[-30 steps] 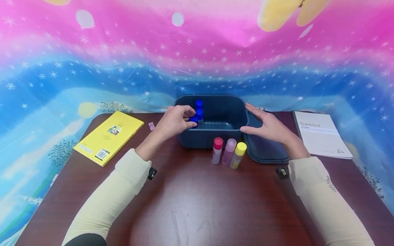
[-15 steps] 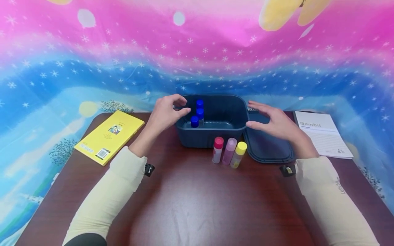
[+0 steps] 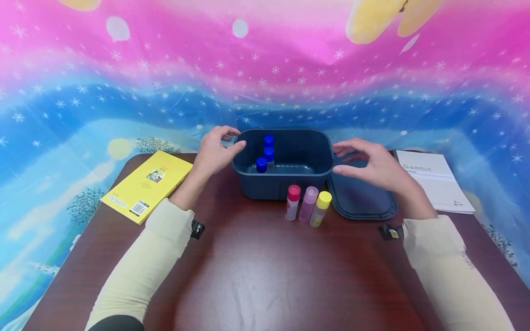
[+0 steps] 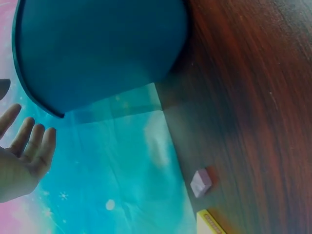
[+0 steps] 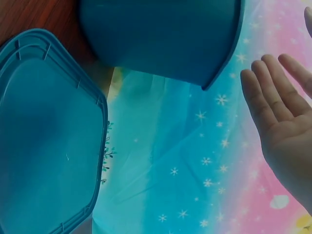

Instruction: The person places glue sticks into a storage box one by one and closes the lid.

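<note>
A dark blue-grey plastic box [image 3: 285, 186] stands at the back of the table. Inside, along its left part, are three blue-capped tubes [image 3: 269, 153]. My left hand [image 3: 215, 149] hovers at the box's left end, fingers relaxed and holding nothing; the left wrist view shows them apart from the wall. At the right end is my right hand [image 3: 370, 163], fingers extended and holding nothing, close to the rim. In front of the box stand a red-capped glue stick [image 3: 292, 203], a pink tube [image 3: 308, 204] and a yellow-capped glue stick [image 3: 320, 209].
The box's lid [image 3: 364, 197] lies to the right, partly under my right hand. A yellow book [image 3: 148, 186] is on the left, with a small pink block [image 4: 201, 183] near it. A white notepad [image 3: 439, 184] lies far right. Patterned cloth hangs behind the table.
My left hand has let go of the nearest blue-capped tube in the box and drawn back left out of it. My right hand has moved slightly right, away from the rim.
</note>
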`<action>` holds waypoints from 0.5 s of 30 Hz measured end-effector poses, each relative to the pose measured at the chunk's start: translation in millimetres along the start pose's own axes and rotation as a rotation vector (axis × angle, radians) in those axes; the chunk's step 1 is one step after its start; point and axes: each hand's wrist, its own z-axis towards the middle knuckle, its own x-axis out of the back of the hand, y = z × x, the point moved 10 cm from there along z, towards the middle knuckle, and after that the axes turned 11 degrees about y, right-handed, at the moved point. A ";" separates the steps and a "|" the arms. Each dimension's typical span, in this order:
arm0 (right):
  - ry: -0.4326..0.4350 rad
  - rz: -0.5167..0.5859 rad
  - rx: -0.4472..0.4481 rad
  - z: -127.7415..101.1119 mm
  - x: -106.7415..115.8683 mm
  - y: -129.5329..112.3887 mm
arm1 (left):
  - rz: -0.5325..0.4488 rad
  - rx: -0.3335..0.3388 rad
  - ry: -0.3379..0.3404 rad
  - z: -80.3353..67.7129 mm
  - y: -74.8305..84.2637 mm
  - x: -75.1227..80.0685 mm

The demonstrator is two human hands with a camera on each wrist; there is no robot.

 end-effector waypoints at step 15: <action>-0.174 0.112 0.004 -19.4 -20.2 0.4 | -0.246 0.146 -0.035 -2.0 -29.9 -11.0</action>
